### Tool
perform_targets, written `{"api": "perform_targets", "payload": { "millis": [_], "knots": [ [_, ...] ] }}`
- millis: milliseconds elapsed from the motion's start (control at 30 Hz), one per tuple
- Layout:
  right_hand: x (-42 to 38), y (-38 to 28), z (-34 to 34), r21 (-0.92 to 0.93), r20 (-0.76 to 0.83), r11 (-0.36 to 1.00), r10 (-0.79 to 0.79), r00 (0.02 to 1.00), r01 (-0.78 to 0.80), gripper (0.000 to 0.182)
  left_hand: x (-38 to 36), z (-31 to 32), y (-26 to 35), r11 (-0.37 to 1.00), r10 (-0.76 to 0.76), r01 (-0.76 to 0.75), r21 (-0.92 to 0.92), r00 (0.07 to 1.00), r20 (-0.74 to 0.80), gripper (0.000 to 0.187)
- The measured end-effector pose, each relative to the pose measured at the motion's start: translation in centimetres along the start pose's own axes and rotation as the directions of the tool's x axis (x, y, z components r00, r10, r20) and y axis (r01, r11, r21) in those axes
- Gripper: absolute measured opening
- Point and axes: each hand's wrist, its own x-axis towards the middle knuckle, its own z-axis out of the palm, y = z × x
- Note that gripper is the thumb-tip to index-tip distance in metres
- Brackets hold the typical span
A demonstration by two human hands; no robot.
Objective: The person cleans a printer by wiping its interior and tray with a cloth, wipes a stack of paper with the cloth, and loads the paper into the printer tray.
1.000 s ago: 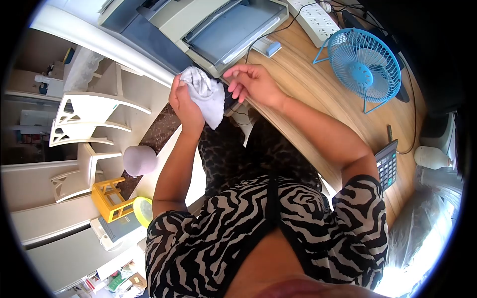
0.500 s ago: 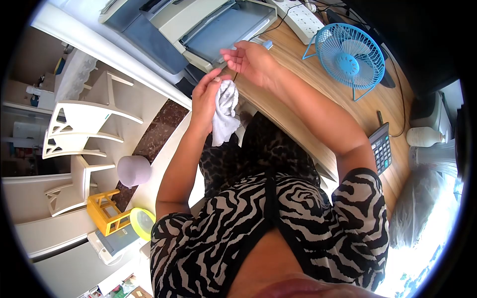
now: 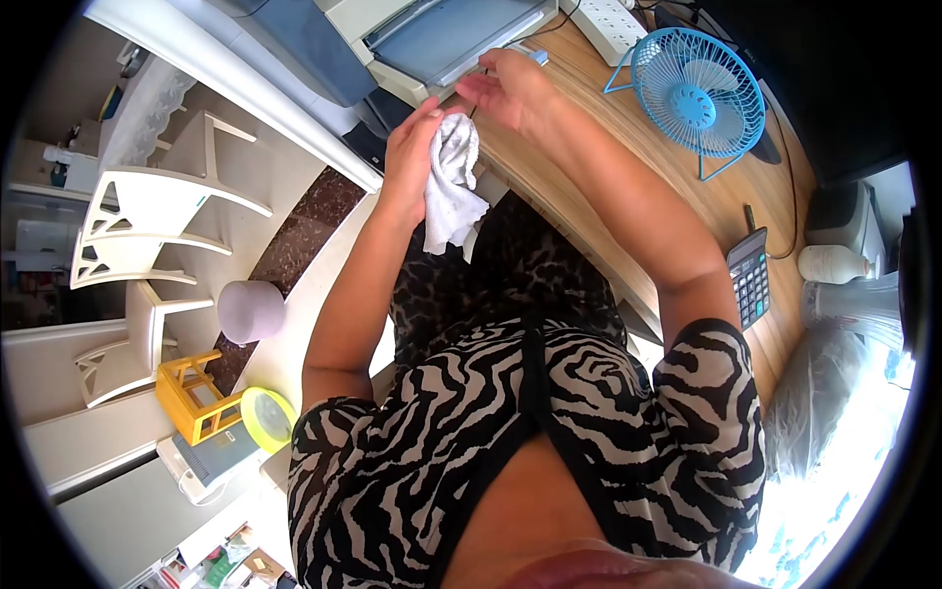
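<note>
A crumpled white cloth point(image 3: 452, 191) hangs down from my left hand point(image 3: 410, 157), whose fingers are closed on its upper end. My right hand point(image 3: 505, 90) is just to the right, near the left fingertips, with its fingers loosely curled and apart; nothing shows in it. A thin dark line, perhaps a cable, runs between the two hands. Both hands are in front of the grey and beige printer point(image 3: 446, 44), by the edge of the wooden desk point(image 3: 579, 123).
On the desk stand a blue fan point(image 3: 695, 103), a white power strip point(image 3: 606, 37), a calculator point(image 3: 749, 279) and a white bottle point(image 3: 832, 263). White chairs point(image 3: 147, 221), a grey stool point(image 3: 250, 311), a yellow stool point(image 3: 191, 398) and a green-rimmed basin point(image 3: 268, 418) are at the left.
Both hands and the cloth sit slightly higher in the view, while the surroundings have shifted a little too. The cloth hangs more spread at its lower end.
</note>
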Motion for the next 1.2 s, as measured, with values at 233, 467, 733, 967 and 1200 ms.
{"api": "perform_targets", "payload": {
  "millis": [233,467,733,967,1200],
  "knots": [
    [0.4,-0.6,0.7,-0.016,-0.009,1.0,-0.002,1.0,0.002,0.02,-0.1,0.0,-0.3,1.0,-0.023,0.023,-0.019,0.999,0.026,0.053],
    [1.5,-0.8,1.3,-0.019,-0.024,0.999,0.049,0.999,-0.049,0.02,-0.1,-0.3,-0.5,0.998,-0.027,0.03,-0.06,0.999,0.039,0.048],
    [3.2,1.1,1.5,-0.042,-0.057,0.993,-0.114,0.992,0.111,0.024,-0.1,-1.2,-0.6,0.998,-0.031,0.034,-0.054,0.999,0.043,0.042],
    [2.7,2.8,0.8,0.07,0.005,0.978,-0.199,0.98,0.198,0.036,-0.2,-1.5,-0.9,0.997,-0.04,0.044,-0.064,0.998,0.052,0.041],
    [1.9,2.2,0.9,0.001,0.007,0.985,-0.172,0.985,0.172,0.036,-0.3,-1.8,-1.2,0.997,-0.049,0.052,-0.049,0.997,0.054,0.04]
  ]
}}
